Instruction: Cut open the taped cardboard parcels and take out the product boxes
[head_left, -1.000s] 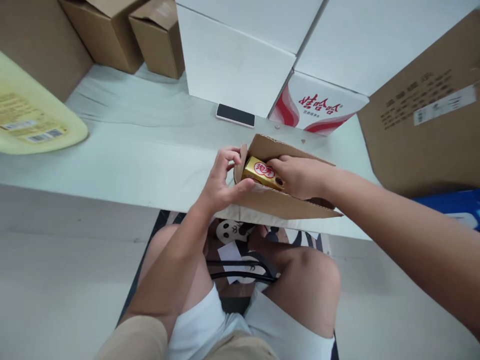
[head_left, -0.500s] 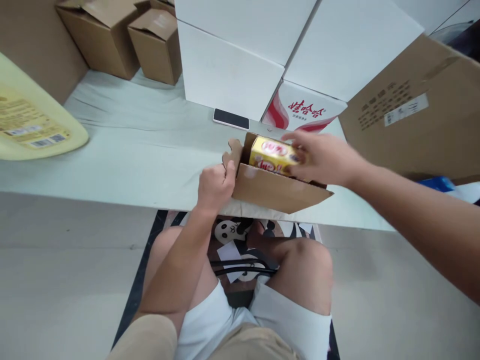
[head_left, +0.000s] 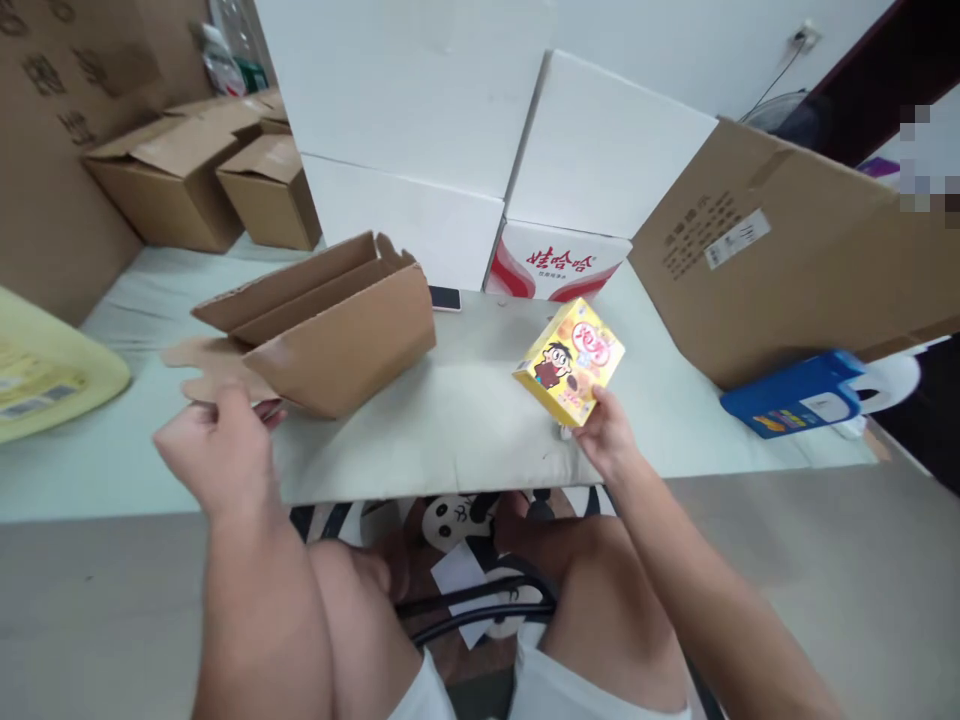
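My left hand (head_left: 221, 445) is closed on a flap of an open cardboard box (head_left: 345, 345), which is tilted over the left part of the cloth-covered table (head_left: 465, 430). In my right hand (head_left: 604, 435) is a small yellow snack box (head_left: 574, 360) with a cartoon figure and red-and-white lettering. My fingers grip its lower right edge, and it is above the table, to the right of the cardboard box. How deep the cardboard box is filled cannot be seen from this angle.
A phone (head_left: 446, 298) lies behind the cardboard box. White boxes (head_left: 420, 225) and a red-and-white carton (head_left: 559, 262) form the back. Brown boxes (head_left: 274, 190) and a yellow bottle (head_left: 52, 370) stand left; a blue bottle (head_left: 791, 395) and big cardboard sheet (head_left: 750, 270) are right.
The yellow snack box has come out of the cardboard box in my right hand. My left hand has moved the cardboard box to the left and tilted it.
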